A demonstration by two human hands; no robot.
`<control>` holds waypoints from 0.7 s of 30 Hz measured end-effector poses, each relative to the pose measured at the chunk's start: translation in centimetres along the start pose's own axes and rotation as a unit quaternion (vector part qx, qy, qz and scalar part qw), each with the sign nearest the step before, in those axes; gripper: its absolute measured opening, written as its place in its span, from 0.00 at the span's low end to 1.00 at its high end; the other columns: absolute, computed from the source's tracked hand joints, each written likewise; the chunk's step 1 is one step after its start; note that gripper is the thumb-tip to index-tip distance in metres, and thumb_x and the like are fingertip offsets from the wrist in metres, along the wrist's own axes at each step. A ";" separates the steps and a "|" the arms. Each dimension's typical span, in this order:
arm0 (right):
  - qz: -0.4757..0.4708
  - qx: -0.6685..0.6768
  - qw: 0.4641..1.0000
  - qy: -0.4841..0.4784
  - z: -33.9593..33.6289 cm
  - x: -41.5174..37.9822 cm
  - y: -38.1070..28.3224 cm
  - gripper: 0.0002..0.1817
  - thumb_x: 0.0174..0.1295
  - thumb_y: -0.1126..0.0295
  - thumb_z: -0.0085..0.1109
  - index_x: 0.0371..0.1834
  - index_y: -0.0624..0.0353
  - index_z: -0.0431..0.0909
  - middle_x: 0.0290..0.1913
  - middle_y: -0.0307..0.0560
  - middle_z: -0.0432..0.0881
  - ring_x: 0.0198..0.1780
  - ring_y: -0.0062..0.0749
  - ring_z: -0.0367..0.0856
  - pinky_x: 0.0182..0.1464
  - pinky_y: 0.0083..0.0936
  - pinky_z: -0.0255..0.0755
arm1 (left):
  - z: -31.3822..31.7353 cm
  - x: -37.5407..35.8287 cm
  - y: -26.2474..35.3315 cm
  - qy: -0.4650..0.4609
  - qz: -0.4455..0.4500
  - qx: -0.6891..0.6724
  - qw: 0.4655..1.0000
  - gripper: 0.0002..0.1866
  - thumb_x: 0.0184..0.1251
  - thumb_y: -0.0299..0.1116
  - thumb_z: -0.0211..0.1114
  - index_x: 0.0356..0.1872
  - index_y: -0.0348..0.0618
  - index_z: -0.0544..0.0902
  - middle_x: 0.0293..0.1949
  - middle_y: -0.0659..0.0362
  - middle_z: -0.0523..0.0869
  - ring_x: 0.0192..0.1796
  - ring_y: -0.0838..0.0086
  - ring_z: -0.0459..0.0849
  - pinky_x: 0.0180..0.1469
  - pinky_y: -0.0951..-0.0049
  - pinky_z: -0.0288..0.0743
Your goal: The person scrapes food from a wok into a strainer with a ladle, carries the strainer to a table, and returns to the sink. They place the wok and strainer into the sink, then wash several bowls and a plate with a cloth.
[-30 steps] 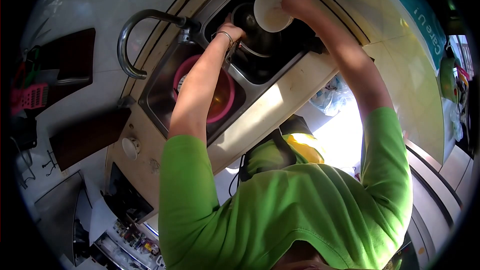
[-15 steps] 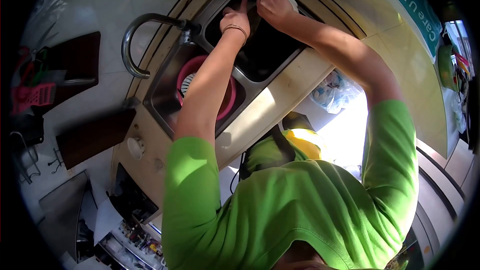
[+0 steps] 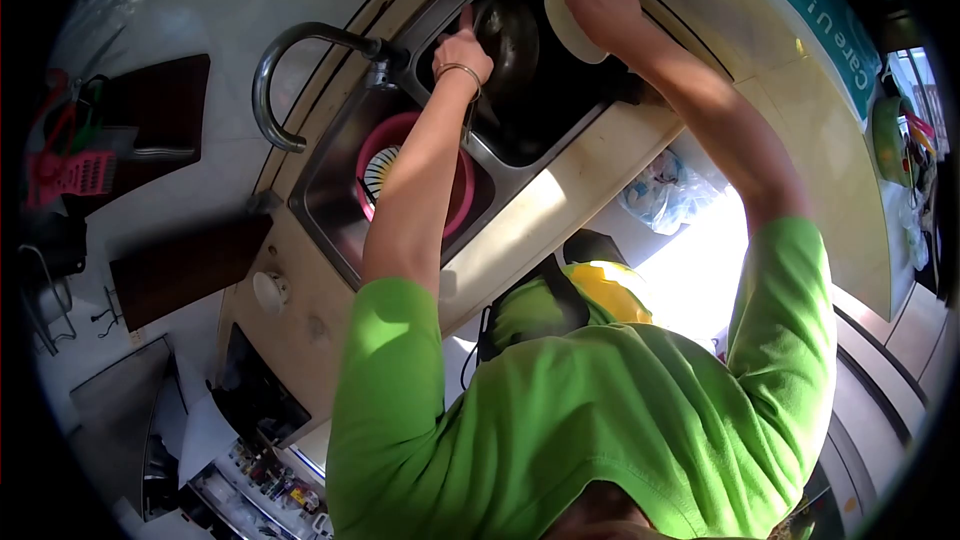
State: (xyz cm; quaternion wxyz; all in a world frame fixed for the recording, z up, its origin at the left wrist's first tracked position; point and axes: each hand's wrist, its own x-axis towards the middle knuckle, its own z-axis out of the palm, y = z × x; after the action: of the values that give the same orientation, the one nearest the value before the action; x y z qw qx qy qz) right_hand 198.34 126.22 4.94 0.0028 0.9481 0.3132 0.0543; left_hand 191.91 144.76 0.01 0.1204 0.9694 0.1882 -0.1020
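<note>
My right hand (image 3: 603, 8) grips a pale, round bowl (image 3: 570, 28) by its rim, tilted on edge over the far right side of the sink basin. My left hand (image 3: 463, 55), with a bracelet at the wrist, is closed at the near edge of a shiny, dark round metal vessel (image 3: 512, 45) in the same basin, thumb pointing up. That vessel is tilted too, and shadow hides its lower part. The basin (image 3: 525, 155) is dark inside. In the neighbouring basin a pink tub (image 3: 462, 205) holds a black-and-white striped item (image 3: 379, 172).
A curved metal faucet (image 3: 265, 90) arches at the left of the sink. A white cup (image 3: 270, 290) stands on the counter (image 3: 540, 210). Dark boards (image 3: 190, 275) and a pink grater (image 3: 75, 172) hang at left. A plastic bag (image 3: 670, 190) lies below the counter's right edge.
My right hand has moved right with the bowl, away from my left hand, and the bowl shows more. My left hand has shifted slightly down and left. The metal vessel has become visible.
</note>
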 end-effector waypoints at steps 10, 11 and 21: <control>0.022 0.351 0.936 0.022 5.8 0.2 -1.1 0.20 0.44 0.78 0.42 0.45 0.63 0.70 0.26 0.54 0.76 0.21 0.34 0.77 0.21 0.28 0.69 | 5.4 -5.1 -5.6 0.029 -0.111 -0.670 0.733 0.11 0.40 0.18 0.60 0.30 0.30 0.75 0.22 0.55 0.79 0.18 0.71 0.78 0.15 0.77 0.74; 0.002 0.375 0.927 -0.008 5.4 0.5 -2.0 0.20 0.44 0.78 0.42 0.45 0.63 0.70 0.24 0.51 0.76 0.20 0.30 0.76 0.19 0.26 0.68 | 5.1 -6.3 -5.7 0.036 -0.113 -0.698 0.706 0.12 0.39 0.19 0.61 0.30 0.31 0.75 0.23 0.55 0.79 0.19 0.71 0.78 0.16 0.76 0.74; -0.124 0.290 0.949 -0.001 -0.2 -0.9 -9.6 0.16 0.49 0.66 0.58 0.42 0.58 0.73 0.30 0.44 0.72 0.30 0.31 0.71 0.36 0.25 0.67 | 2.6 -15.0 -9.0 0.073 -0.127 -0.781 0.607 0.28 0.40 0.20 0.61 0.46 0.37 0.60 0.31 0.51 0.74 0.24 0.71 0.77 0.18 0.74 0.73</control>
State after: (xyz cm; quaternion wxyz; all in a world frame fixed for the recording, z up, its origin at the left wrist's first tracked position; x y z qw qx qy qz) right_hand 191.92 133.35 4.65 -0.2649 0.8619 0.4305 -0.0409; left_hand 174.40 147.09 -0.61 0.8036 0.4778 0.3257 0.1410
